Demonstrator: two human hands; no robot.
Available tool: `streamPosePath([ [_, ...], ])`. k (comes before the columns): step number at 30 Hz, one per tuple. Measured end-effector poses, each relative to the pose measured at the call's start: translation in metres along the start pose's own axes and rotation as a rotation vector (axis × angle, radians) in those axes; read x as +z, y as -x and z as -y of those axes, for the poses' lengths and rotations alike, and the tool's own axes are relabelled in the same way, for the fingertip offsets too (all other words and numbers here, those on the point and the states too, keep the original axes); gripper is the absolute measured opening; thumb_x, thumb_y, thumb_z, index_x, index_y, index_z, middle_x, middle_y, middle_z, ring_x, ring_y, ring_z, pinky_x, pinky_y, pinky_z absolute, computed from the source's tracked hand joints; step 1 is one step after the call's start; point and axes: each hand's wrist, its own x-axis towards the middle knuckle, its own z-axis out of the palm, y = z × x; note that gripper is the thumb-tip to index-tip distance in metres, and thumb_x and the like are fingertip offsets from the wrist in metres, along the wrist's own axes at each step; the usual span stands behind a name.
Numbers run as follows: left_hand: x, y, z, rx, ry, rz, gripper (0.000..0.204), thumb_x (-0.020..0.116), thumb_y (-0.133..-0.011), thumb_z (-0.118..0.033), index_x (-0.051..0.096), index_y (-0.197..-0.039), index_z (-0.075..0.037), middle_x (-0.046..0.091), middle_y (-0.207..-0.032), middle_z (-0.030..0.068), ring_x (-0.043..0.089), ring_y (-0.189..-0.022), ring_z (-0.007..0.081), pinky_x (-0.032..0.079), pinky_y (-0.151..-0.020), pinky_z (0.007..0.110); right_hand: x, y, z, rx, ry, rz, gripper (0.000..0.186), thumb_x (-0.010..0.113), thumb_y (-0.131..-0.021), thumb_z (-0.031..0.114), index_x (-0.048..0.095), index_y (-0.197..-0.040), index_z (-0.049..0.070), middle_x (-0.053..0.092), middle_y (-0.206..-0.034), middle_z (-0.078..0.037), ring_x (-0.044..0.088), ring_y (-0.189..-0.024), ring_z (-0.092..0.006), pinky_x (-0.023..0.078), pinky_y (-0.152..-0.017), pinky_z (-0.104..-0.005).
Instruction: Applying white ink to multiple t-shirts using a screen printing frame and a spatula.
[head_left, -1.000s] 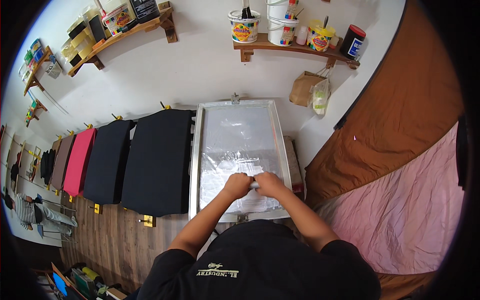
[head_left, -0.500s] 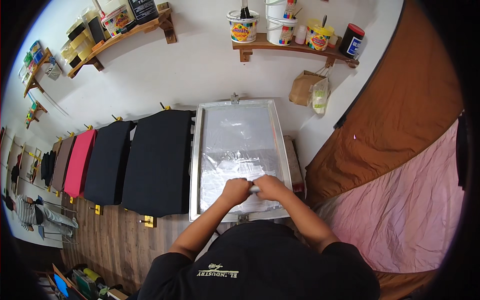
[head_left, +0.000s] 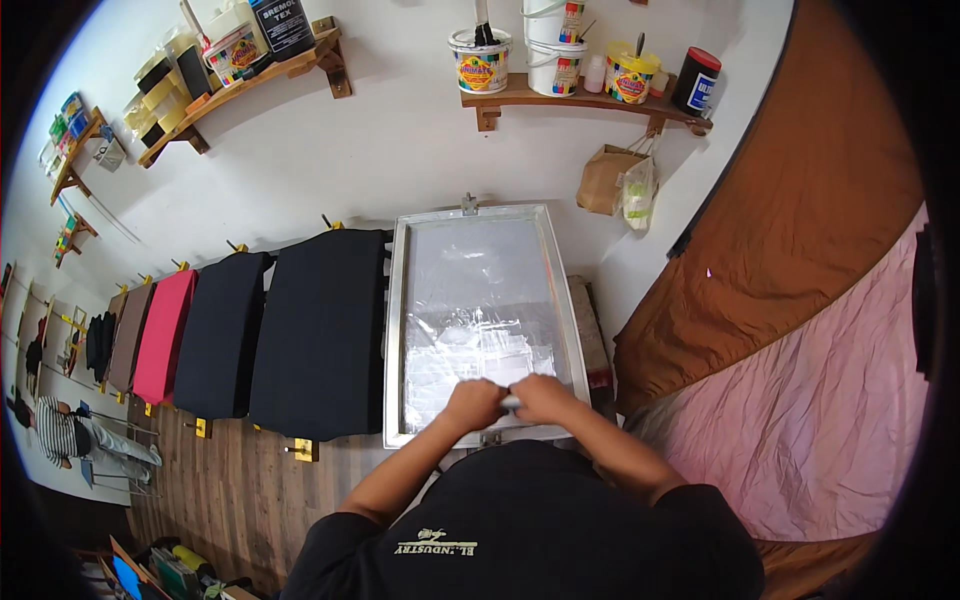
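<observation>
A printing screen with a silver metal frame lies in front of me, its long side running away from me. Its grey mesh is crossed with clear shiny tape on the nearer half. My left hand and my right hand are closed side by side over the near end of the screen. Between them shows a short stretch of a pale grey squeegee handle; the fists hide the rest, blade included.
Left of the screen stands a row of boards covered in black cloth, pink cloth and brown cloth. Wall shelves carry tubs and rolls. Brown fabric hangs at right. A person stands far left.
Both hands have drawn the squeegee toward me, down to the near edge of the screen. More of the taped mesh shows beyond them.
</observation>
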Motion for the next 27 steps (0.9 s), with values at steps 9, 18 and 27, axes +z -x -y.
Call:
streamPosePath([
  [9,-0.019,-0.074,0.043,-0.109,-0.047,-0.033,0.022,0.079,-0.076,-0.029,0.075,-0.092,-0.014,0.074,-0.088,0.012,0.072,-0.084,0.0328,0.058,-0.075,0.045,-0.025,-0.071,-0.046,-0.042,-0.006,-0.155,0.019,0.071,-0.07,0.019,0.071,-0.084,0.007,0.071,-0.085,-0.02,0.069,-0.082,-0.0411,0.056,-0.078,-0.0488],
  [18,0.005,-0.02,0.007,-0.008,-0.049,0.009,0.016,0.07,-0.082,-0.025,0.074,-0.083,-0.01,0.072,-0.079,0.0166,0.072,-0.074,0.0343,0.057,-0.066,0.046,0.004,-0.018,-0.023,-0.08,0.053,-0.006,0.027,0.071,-0.068,0.024,0.07,-0.085,0.003,0.07,-0.086,-0.021,0.069,-0.085,-0.0414,0.056,-0.078,-0.0495],
  [27,-0.007,-0.011,0.001,0.01,-0.045,0.067,0.016,0.069,-0.081,-0.024,0.073,-0.083,-0.009,0.072,-0.077,0.0152,0.072,-0.072,0.0338,0.057,-0.064,0.046,-0.007,-0.004,-0.009,-0.038,-0.011,0.03,0.027,0.071,-0.07,0.028,0.07,-0.085,0.005,0.071,-0.082,-0.018,0.07,-0.081,-0.0391,0.057,-0.076,-0.0483],
])
